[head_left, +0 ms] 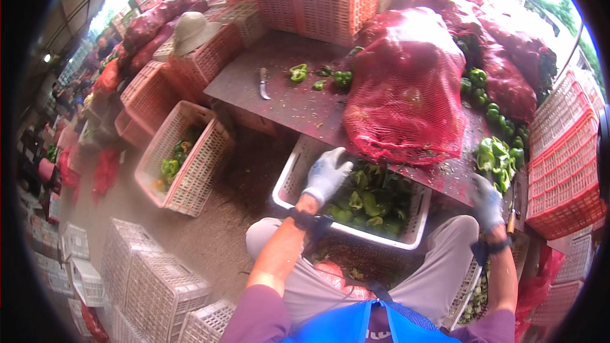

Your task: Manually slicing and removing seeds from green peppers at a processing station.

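My left hand [326, 176], in a pale work glove, hovers over the left part of a white plastic crate [416, 232]. Its fingers are apart with nothing between them. Green bell peppers [372, 200], some cut, lie in that crate between my knees. My right hand [488, 204], gloved too, is by the table's right front edge with its fingers stretched out, seemingly holding nothing. Just beyond it sits a pile of cut green peppers [495, 160]. A wooden-handled knife [511, 219] lies beside this hand. A large red mesh sack [406, 82] stands on the table [286, 101].
Another knife [264, 84] lies on the table's left side, near a cut pepper [298, 73]. A crate with peppers [184, 165] leans at the left. Red crates [565, 159] are stacked at the right; white crates [159, 286] stand at the lower left. A straw hat [194, 33] tops another crate.
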`<state>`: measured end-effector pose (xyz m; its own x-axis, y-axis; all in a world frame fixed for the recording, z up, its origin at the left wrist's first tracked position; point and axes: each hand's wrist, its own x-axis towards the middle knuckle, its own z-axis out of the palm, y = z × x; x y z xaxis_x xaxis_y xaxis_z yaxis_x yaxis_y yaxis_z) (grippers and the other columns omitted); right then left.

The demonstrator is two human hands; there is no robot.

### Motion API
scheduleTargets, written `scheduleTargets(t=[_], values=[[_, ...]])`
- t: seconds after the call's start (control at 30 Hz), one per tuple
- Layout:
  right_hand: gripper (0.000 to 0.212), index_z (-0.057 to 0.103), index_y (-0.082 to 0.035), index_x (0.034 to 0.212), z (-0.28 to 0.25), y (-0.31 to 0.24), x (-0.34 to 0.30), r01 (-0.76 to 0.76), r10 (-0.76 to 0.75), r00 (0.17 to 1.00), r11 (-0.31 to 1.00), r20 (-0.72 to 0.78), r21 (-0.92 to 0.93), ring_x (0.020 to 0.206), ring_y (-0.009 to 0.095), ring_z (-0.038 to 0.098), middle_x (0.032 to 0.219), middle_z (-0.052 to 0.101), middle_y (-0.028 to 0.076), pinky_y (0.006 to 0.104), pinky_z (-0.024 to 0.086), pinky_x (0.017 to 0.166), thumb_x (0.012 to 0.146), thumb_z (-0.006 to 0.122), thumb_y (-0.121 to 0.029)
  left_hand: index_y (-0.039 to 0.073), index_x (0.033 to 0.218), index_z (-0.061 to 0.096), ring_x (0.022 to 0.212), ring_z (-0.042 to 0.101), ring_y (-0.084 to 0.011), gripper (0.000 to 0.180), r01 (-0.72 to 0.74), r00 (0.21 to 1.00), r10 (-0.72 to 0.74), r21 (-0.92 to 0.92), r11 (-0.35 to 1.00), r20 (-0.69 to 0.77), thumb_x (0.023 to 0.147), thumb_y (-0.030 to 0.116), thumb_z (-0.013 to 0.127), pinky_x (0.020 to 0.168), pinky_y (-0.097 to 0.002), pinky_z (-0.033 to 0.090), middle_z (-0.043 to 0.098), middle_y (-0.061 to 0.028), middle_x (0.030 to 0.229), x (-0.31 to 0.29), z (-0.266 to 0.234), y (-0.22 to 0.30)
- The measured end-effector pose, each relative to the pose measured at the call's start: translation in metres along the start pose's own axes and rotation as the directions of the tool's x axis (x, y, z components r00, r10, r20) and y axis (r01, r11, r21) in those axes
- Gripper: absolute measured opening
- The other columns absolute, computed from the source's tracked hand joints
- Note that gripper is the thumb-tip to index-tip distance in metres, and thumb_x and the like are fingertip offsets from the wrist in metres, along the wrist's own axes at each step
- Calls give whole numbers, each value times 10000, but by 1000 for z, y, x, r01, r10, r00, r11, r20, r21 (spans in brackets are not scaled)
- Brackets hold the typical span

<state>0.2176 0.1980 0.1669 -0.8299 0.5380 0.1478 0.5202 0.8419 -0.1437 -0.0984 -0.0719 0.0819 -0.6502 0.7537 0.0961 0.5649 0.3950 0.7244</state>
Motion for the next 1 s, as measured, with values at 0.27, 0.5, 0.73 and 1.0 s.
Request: scheduleTargets(t=[0.27, 0.5, 0.73, 1.0], values=[[193, 624, -81, 1100, 92, -102, 83, 123, -133, 960, 991, 246, 54, 899, 399, 726, 947, 739, 188, 521, 551, 749, 947, 610, -199, 64, 1349, 640, 1043, 712, -301, 508, -54, 997, 54, -17, 998, 45, 913, 314, 718, 925, -397, 556, 701, -175, 1229, -7, 1, 20], [281, 633, -136, 1215, 121, -134, 197, 110, -98, 991, 985, 94, -134, 890, 374, 738, 1000, 742, 187, 501, 566, 740, 941, 586, -176, 95, 1322, 636, 1120, 667, -372, 445, -141, 983, 135, 44, 989, 122, 941, 318, 685, 949, -454, 542, 676, -166, 1251, -18, -21, 40], [582, 557, -136, 1406, 86, -157, 266, 185, -170, 862, 983, 477, 15, 1157, 410, 657, 1243, 676, 225, 512, 541, 944, 843, 686, -211, 109, 1314, 638, 1083, 683, -356, 440, -181, 982, 175, 73, 981, 76, 933, 322, 690, 922, -446, 553, 690, -155, 1214, -17, -21, 39], [486, 614, -181, 1261, 152, -194, 216, 29, -41, 998, 979, -54, -203, 1162, 425, 606, 1220, 641, 219, 516, 547, 873, 785, 710, -199, 117, 1315, 639, 1077, 688, -342, 448, -148, 984, 126, 188, 971, 125, 935, 351, 680, 917, -438, 557, 694, -160, 1215, -15, -14, 42]])
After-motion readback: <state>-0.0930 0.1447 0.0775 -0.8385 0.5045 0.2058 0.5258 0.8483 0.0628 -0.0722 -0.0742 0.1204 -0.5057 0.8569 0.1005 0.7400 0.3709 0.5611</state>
